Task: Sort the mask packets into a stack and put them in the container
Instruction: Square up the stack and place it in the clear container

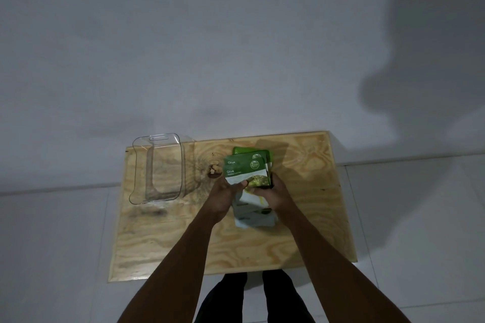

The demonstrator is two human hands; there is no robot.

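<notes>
Several green and white mask packets [246, 166] labelled "Olive" are bunched together over the middle of the wooden table [301, 217]. My left hand [225, 195] grips them from the left with the thumb on the top packet. My right hand [273, 194] grips the same bunch from the right. The lower ends of the packets [253, 215] fan out below my hands, close to the tabletop. A clear plastic container [157, 169] with a handle slot stands at the table's far left, apart from both hands, and nothing is in it.
The table is a small plywood board on a white tiled floor [52, 244], against a grey wall [236, 47]. A dark knot [213, 170] marks the wood between the container and the packets. My legs [252, 299] show below the near edge.
</notes>
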